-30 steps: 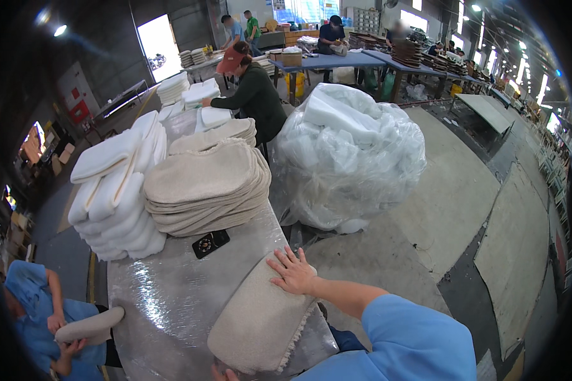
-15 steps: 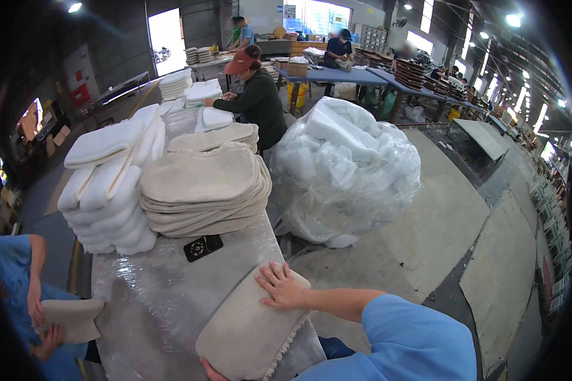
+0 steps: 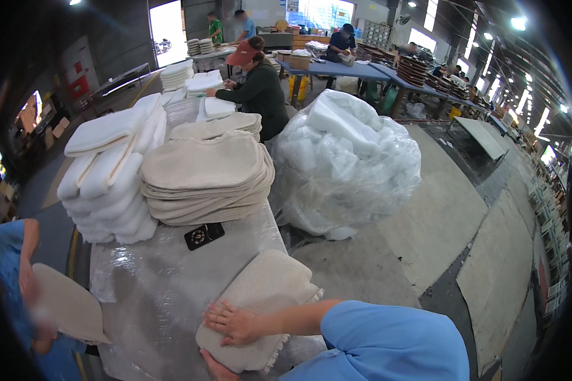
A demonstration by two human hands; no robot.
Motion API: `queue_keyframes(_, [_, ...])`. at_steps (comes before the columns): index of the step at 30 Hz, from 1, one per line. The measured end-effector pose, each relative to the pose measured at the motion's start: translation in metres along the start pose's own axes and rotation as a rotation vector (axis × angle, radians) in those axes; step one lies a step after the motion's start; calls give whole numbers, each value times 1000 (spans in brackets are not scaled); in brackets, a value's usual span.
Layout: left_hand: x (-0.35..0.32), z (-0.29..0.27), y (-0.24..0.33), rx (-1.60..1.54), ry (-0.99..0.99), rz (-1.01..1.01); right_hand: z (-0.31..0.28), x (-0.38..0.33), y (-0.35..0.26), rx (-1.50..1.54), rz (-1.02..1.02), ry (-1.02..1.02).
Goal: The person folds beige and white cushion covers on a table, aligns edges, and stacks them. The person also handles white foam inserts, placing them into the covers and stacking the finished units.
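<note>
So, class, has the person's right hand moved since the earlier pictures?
Yes: judged against the front beige stack, the right hand has moved leftward and down the picture, along the beige pad.

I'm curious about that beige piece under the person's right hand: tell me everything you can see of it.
The beige piece looks like soft, textured fabric, broad with rounded corners and a pale, frayed fringe along its right and near edges. It lies slantwise on the shiny, film-covered table, its far right corner reaching past the table's side. The right hand rests spread on top; the left hand is at its near left edge, its grip unclear. Its underside is hidden.
</note>
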State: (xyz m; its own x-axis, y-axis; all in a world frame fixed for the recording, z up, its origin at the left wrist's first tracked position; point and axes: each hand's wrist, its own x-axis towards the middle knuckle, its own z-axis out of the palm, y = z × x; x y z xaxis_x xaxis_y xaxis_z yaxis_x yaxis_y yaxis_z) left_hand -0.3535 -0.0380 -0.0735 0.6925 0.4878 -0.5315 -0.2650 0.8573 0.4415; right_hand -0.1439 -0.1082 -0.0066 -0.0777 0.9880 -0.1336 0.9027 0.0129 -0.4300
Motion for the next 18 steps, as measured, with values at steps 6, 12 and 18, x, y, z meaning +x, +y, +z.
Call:
queue_keyframes(6, [8,-12,-2,101,-35,100,47,2,-42,54,-257,35])
queue_keyframes(12, [10,-20,-6,128,173,52,89,-61,-70,233,-243,-92])
queue_keyframes(18, [6,-14,-5,225,206,102,8,-76,10,56,208,170])
